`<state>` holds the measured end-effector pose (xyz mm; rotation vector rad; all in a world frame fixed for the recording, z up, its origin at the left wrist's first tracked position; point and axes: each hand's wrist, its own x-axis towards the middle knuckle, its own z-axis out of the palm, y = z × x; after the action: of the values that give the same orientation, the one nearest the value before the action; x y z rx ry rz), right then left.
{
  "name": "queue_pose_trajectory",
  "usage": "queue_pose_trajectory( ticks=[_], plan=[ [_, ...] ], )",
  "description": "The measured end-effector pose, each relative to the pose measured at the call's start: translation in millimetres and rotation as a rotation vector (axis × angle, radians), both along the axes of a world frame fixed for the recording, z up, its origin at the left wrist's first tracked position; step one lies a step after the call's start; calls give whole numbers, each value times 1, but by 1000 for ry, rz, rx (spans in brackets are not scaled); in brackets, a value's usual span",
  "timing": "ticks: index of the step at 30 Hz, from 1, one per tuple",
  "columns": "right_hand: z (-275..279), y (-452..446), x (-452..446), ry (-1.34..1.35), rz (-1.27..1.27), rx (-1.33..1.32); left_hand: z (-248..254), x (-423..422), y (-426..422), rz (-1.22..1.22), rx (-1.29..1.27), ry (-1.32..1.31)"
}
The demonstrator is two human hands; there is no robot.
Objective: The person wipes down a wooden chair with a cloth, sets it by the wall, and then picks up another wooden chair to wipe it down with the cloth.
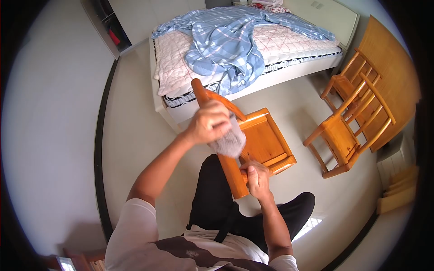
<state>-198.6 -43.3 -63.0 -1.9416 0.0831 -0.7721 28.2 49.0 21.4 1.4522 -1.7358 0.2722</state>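
A wooden chair [266,139] with a glossy orange-brown finish is in front of my knees. Its thick top rail [233,177] slants across my lap, and the square seat panel lies beyond it. My left hand [209,123] is closed around a crumpled light-grey cloth [229,141], which lies against the rail. Slight blur covers that hand and the cloth. Lower down, my right hand [257,179] grips a wooden part of the chair beside the rail's near end. Its fingertips are partly hidden.
Two more wooden chairs [337,135] stand at the right, beside a leaning wooden board [391,86]. Ahead is a bed [217,101] with a rumpled blue plaid blanket [230,45]. A grey wall [58,113] runs along the left. Pale tiled floor [135,131] lies between.
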Motion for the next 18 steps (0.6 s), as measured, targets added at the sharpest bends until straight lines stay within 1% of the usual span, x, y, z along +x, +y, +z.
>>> queue_pose_trajectory(
  ticks=[1,3,5,7,9,11,13,15,17,18],
  plan=[
    [3,2,2,28,-20,16,-4,24,-3,97,-72,-22],
    [-4,6,5,8,-4,8,-18,69,-6,329,-112,82],
    [-8,5,9,-24,3,-4,-26,102,-11,476,-243,102],
    [-11,3,8,-25,-20,-8,-30,103,-20,571,-281,221],
    [-13,2,7,-26,-66,-13,-41,94,-29,707,-451,407],
    [-15,2,8,-59,-44,-1,-40,62,-30,828,-537,812],
    [-15,2,8,-55,-55,-12,-44,27,-27,761,-603,1176],
    [-13,3,8,-43,-48,-24,-37,-14,-12,514,-567,1515],
    [-11,3,8,-69,-65,-4,-46,-53,-1,314,-560,1517],
    [-12,1,7,-70,-59,-2,-49,-67,4,251,-536,1469]
  ],
)
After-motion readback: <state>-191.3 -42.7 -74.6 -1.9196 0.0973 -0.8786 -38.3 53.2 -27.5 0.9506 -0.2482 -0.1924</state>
